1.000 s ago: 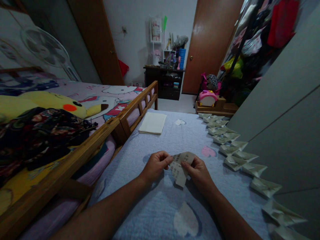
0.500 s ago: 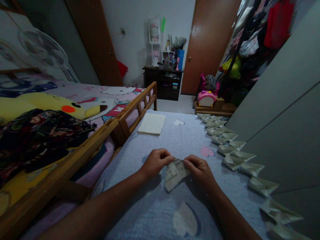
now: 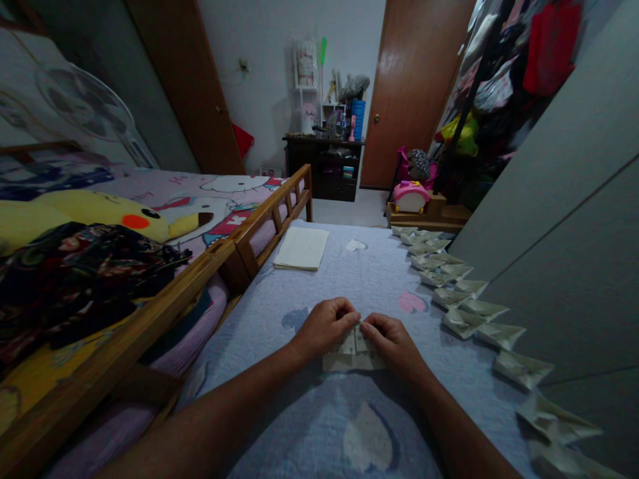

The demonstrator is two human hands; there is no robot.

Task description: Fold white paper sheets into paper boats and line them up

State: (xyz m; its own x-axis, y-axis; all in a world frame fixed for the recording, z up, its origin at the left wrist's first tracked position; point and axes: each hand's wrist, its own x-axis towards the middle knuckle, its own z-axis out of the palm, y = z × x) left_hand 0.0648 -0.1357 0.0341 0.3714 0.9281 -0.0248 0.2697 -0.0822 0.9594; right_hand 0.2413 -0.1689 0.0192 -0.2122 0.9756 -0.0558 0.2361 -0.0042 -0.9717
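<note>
Between my hands is a small folded sheet of paper, printed on its flaps, with a flat strip along the lower edge. My left hand pinches its top from the left, thumb against fingers. My right hand grips the top from the right, its fingertips almost touching those of the left. My fingers cover much of the upper fold. Along the right side of the bed runs a row of folded paper boats. Farther off to the left lies a stack of square paper sheets.
The bedspread is blue with heart shapes. A wooden bed rail runs along the left, with a yellow plush toy and dark patterned cloth beyond. A grey cabinet stands on the right.
My hands have come closer together at the top of the folded paper. The paper, tilted before, now sits level, with its bottom strip facing me.
</note>
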